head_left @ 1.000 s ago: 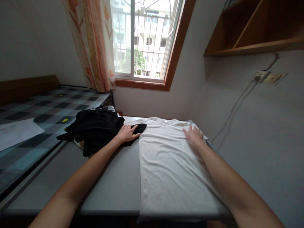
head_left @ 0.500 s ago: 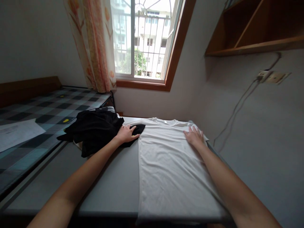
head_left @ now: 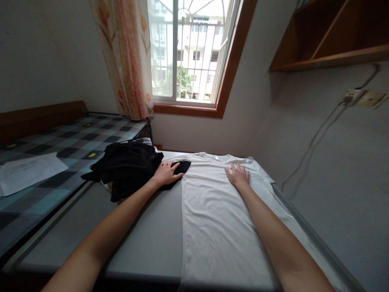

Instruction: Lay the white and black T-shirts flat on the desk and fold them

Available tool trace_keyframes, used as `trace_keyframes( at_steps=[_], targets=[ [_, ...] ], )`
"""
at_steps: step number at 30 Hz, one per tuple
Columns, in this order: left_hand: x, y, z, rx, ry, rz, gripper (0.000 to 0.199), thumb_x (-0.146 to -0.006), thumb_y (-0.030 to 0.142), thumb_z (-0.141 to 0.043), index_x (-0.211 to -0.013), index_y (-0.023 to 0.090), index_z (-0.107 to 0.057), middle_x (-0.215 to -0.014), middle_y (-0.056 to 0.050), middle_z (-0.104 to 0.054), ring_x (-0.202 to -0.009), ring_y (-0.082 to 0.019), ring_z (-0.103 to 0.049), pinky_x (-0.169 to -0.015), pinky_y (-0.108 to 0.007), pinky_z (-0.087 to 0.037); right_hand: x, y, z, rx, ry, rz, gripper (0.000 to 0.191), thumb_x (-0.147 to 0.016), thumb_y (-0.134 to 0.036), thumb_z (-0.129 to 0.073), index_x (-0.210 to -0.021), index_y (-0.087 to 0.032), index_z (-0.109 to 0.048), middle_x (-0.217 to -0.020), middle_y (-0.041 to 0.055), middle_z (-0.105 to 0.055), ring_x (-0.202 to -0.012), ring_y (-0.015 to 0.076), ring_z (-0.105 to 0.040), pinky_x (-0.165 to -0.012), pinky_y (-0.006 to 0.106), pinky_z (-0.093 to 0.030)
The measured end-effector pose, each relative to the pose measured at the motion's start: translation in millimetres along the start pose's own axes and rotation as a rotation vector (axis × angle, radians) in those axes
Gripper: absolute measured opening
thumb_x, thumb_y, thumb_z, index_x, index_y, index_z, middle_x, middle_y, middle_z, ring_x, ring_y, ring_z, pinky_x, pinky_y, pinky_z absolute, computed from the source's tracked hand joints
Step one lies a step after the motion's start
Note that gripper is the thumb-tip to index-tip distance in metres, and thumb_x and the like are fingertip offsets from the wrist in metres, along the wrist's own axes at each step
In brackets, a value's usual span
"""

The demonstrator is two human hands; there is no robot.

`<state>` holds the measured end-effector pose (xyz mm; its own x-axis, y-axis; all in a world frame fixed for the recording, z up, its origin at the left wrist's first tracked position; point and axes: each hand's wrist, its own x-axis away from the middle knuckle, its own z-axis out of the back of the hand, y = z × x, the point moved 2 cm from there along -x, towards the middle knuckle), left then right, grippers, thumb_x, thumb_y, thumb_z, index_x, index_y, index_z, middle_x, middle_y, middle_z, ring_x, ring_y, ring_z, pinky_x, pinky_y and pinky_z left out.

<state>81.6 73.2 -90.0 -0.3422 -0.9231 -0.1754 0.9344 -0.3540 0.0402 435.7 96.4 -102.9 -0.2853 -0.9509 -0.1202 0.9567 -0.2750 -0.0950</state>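
Observation:
A white T-shirt [head_left: 215,219] lies spread on the table [head_left: 146,239], its neckline toward the window and its lower end at the near edge. My right hand [head_left: 238,175] rests flat on the upper chest of the shirt, fingers spread. On the left, my left hand [head_left: 166,173] lies open with fingers apart, over the edge of the black garments [head_left: 130,166] and beside the shirt's left sleeve area. That sleeve is partly hidden by the hand and the black cloth. Wrinkles run across the body of the T-shirt.
A bed with a checked cover [head_left: 60,140] stands along the left, with paper sheets [head_left: 33,172] on it. A curtain [head_left: 130,61] hangs beside the barred window [head_left: 194,52]. On the right wall are a wooden shelf [head_left: 328,61] and a socket with a cable [head_left: 352,97].
My right hand has moved left across the shirt, from near its right sleeve to the upper chest. My left hand stays on the black garments. The view has shifted slightly.

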Motion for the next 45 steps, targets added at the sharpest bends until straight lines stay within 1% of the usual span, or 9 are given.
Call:
trace_keyframes(
  at_steps=[6, 12, 17, 20, 29, 34, 39, 41, 45],
  targets=[
    [-2, 7, 26.2, 0.034, 0.129, 0.004, 0.051, -0.095, 0.05, -0.036, -0.136, 0.023, -0.05, -0.144, -0.012, -0.047, -0.129, -0.028, -0.044, -0.105, -0.042, -0.032, 21, -33, 6, -0.054, 0.131, -0.003, 0.051, -0.094, -0.035, -0.034, -0.142, -0.024, -0.045, -0.155, 0.0134, -0.027, -0.134, 0.0325, -0.034, -0.108, 0.052, -0.023],
    [5, -11, 82.0, -0.095, 0.254, 0.107, 0.039, -0.091, 0.025, -0.045, -0.127, 0.026, -0.057, -0.143, -0.01, -0.047, -0.127, -0.031, -0.043, -0.102, -0.048, -0.033, 33, -58, 0, -0.155, 0.063, 0.048, 0.053, -0.094, -0.048, -0.034, -0.139, -0.023, -0.049, -0.151, 0.0136, -0.033, -0.136, 0.0306, -0.032, -0.11, 0.05, -0.022],
    [19, -55, 110.4, -0.068, -0.091, 0.277, 0.067, -0.071, 0.053, -0.069, -0.131, 0.028, -0.054, -0.133, -0.014, -0.056, -0.119, -0.039, -0.049, -0.099, -0.056, -0.034, 33, -51, -3, -0.124, 0.047, 0.109, 0.053, -0.095, -0.048, -0.033, -0.136, -0.021, -0.052, -0.147, 0.0142, -0.04, -0.135, 0.0291, -0.035, -0.11, 0.047, -0.024],
    [22, -67, 112.7, -0.04, -0.211, 0.26, 0.078, -0.054, 0.051, -0.081, -0.126, 0.031, -0.058, -0.131, -0.012, -0.059, -0.122, -0.039, -0.049, -0.102, -0.055, -0.031, 34, -49, -4, -0.095, 0.027, 0.14, 0.054, -0.095, -0.049, -0.032, -0.137, -0.022, -0.052, -0.148, 0.0132, -0.04, -0.136, 0.0294, -0.033, -0.11, 0.048, -0.024],
    [17, -52, 108.6, -0.031, -0.217, 0.264, 0.026, -0.055, 0.025, -0.075, -0.081, 0.027, -0.074, -0.1, -0.007, -0.071, -0.088, -0.029, -0.067, -0.079, -0.034, -0.05, 37, -51, -2, -0.065, -0.025, 0.128, 0.056, -0.095, -0.049, -0.032, -0.142, -0.022, -0.046, -0.152, 0.0112, -0.036, -0.139, 0.0305, -0.029, -0.111, 0.048, -0.021],
    [20, -48, 125.4, -0.05, -0.061, 0.282, 0.021, -0.067, 0.021, -0.066, -0.083, 0.029, -0.076, -0.097, -0.005, -0.071, -0.088, -0.028, -0.067, -0.078, -0.033, -0.049, 39, -52, 0, -0.071, -0.026, 0.126, 0.055, -0.095, -0.048, -0.034, -0.142, -0.022, -0.046, -0.151, 0.0118, -0.036, -0.138, 0.0299, -0.029, -0.112, 0.048, -0.02],
    [28, -39, 152.0, -0.005, 0.488, 0.371, 0.031, -0.089, 0.031, -0.049, -0.111, 0.027, -0.069, -0.11, -0.008, -0.062, -0.097, -0.027, -0.063, -0.083, -0.035, -0.047, 40, -53, 3, -0.104, 0.026, 0.144, 0.05, -0.093, -0.045, -0.038, -0.135, -0.022, -0.053, -0.147, 0.0124, -0.041, -0.135, 0.0289, -0.034, -0.11, 0.046, -0.025],
    [29, -36, 157.0, 0.033, 0.615, 0.389, 0.035, -0.092, 0.033, -0.044, -0.119, 0.026, -0.064, -0.115, -0.009, -0.059, -0.101, -0.027, -0.061, -0.085, -0.035, -0.046, 41, -54, 3, -0.111, 0.043, 0.15, 0.048, -0.093, -0.044, -0.038, -0.133, -0.022, -0.054, -0.145, 0.0122, -0.043, -0.134, 0.0287, -0.036, -0.109, 0.046, -0.026],
    [24, -36, 147.8, 0.016, 0.444, 0.325, 0.034, -0.092, 0.034, -0.045, -0.118, 0.025, -0.065, -0.115, -0.009, -0.059, -0.102, -0.027, -0.059, -0.089, -0.036, -0.044, 40, -53, 1, -0.113, 0.044, 0.159, 0.048, -0.093, -0.043, -0.039, -0.133, -0.022, -0.054, -0.143, 0.0119, -0.046, -0.132, 0.0281, -0.037, -0.109, 0.045, -0.025]
  ],
)
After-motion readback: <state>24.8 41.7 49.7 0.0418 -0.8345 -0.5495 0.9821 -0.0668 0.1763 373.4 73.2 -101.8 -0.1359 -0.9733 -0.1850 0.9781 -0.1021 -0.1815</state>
